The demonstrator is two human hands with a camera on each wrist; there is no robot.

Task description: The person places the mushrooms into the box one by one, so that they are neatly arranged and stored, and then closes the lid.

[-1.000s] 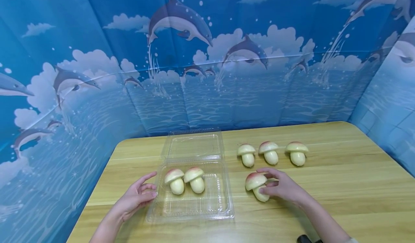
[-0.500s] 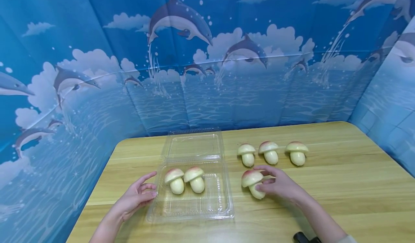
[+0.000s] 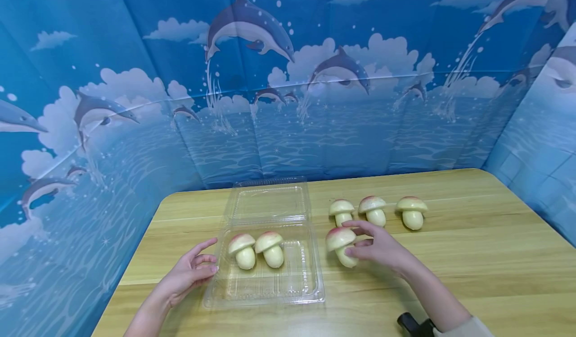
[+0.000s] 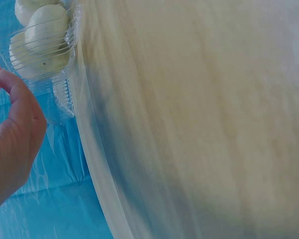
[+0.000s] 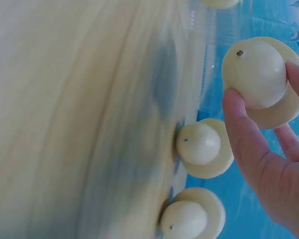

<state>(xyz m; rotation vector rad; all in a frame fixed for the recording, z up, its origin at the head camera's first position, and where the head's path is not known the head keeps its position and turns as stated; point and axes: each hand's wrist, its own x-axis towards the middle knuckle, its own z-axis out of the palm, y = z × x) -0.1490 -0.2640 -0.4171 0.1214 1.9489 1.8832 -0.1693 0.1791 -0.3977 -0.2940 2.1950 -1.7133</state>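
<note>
My right hand [image 3: 380, 247] grips a cream toy mushroom [image 3: 340, 239] with a pink-tinged cap, just right of a clear plastic clamshell box [image 3: 299, 277]. In the right wrist view, thumb and fingers clasp the rounded stem of this mushroom [image 5: 259, 74], its base toward the camera. Two similar mushrooms, a left one [image 3: 245, 258] and a right one [image 3: 273, 256], lie side by side in the box. At the box's left edge rests my left hand [image 3: 186, 277], fingers loosely bent, fingertips right at the rim. The left wrist view shows that hand [image 4: 20, 124] beside the box wall.
Behind my right hand, three more mushrooms line up: a left one [image 3: 340, 208], a middle one [image 3: 373, 211] and a right one [image 3: 412, 213]. The box's lid [image 3: 270, 199] lies folded back. A blue dolphin curtain [image 3: 288, 142] surrounds the wooden table [image 3: 472, 257].
My right hand has carried the mushroom left and slightly away from me, nearer the box and now partly overlapping the leftmost mushroom behind. The left hand and box have stayed put.
</note>
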